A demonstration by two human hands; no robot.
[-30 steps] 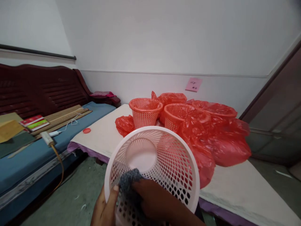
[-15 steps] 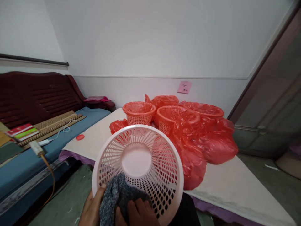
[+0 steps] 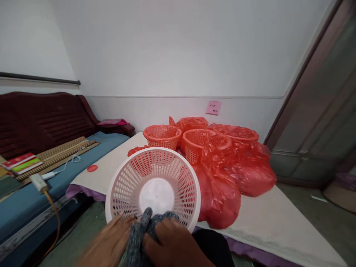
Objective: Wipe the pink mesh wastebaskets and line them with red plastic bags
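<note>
A round white perforated plastic basket (image 3: 126, 196) is held up close in front of me, its solid round base facing me. My left hand (image 3: 107, 239) is shut around its lower left rim. My right hand (image 3: 172, 241) grips a grey knitted cloth (image 3: 137, 237) and presses it against the lower rim. The cloth's bulk sits between my hands, and part of it is hidden under my right hand.
Behind the basket, two orange mesh baskets (image 3: 162, 138) and red plastic bags (image 3: 219, 196) lie on a white pad (image 3: 267, 218) with purple edging. To the left stands a dark wooden sofa (image 3: 41, 126) with a blue cushion (image 3: 108, 142). A door (image 3: 306, 111) stands at right.
The white basket has turned so its base faces me more squarely. The grey cloth has shifted toward the lower rim, and the view has swung slightly.
</note>
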